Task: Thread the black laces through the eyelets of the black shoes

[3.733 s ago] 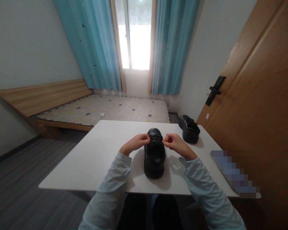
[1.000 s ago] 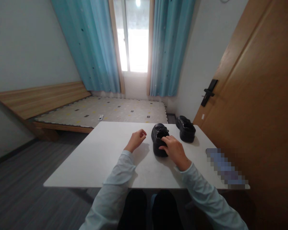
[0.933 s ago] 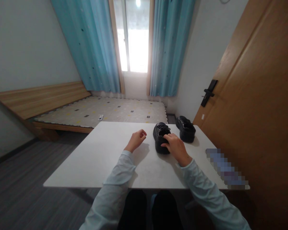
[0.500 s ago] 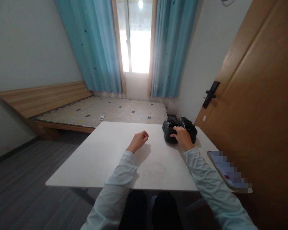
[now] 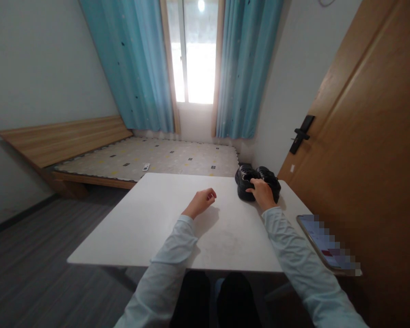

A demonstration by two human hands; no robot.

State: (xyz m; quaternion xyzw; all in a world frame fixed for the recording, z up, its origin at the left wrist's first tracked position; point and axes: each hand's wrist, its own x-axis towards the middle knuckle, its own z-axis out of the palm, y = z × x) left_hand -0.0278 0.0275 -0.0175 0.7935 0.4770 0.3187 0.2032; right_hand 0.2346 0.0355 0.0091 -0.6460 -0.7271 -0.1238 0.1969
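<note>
Two black shoes stand side by side at the far right of the white table. My right hand grips the near edge of the left black shoe, thumb and fingers pinched on its opening. The right black shoe is partly hidden behind that hand. Over the middle of the table hovers my left hand, its fingers curled together; whether anything small is inside them cannot be made out.
A phone-like device lies along the table's right edge, partly blurred. Beyond the table is a bed with a small white remote. A wooden door with a black handle stands at the right.
The left shoe has shifted slightly right, closer to the other shoe, with my right hand on it. My left hand has moved slightly right.
</note>
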